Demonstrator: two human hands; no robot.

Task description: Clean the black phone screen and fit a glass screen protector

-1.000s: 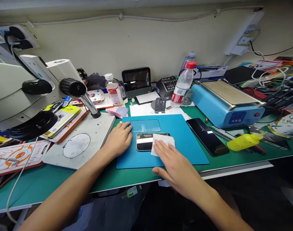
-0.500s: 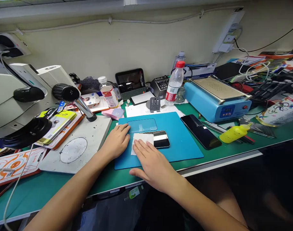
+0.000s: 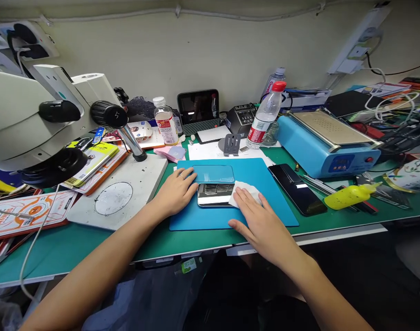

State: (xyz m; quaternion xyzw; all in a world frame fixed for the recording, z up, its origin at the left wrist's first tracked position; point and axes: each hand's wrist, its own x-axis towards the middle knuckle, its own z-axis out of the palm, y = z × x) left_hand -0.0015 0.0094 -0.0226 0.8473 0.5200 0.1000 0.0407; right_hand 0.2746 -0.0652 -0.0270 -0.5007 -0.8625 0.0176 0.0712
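Note:
A phone [image 3: 215,199] lies on the blue mat [image 3: 275,207], its shiny upper side partly covered by a white wipe [image 3: 253,191] at the right end. My right hand [image 3: 260,223] presses the wipe down with outstretched, flat fingers, the thumb held apart. Behind the phone rests a clear glass panel [image 3: 213,174] with rounded corners. My left hand [image 3: 177,192], a ring on one finger, lies open with its fingertips by the left ends of panel and phone; whether they touch either is hard to tell.
A black phone [image 3: 297,191] lies right of the mat, near a yellow squeeze bottle [image 3: 349,196]. Behind them stands a blue machine with a metal plate [image 3: 329,145]. A microscope [image 3: 33,124] stands at left. A red-capped bottle [image 3: 265,117] and a phone stand [image 3: 232,145] are at the back.
My right hand has slid the wipe rightward along the phone to its right end, uncovering the left part. My left hand stays by the panel. The view has shifted somewhat.

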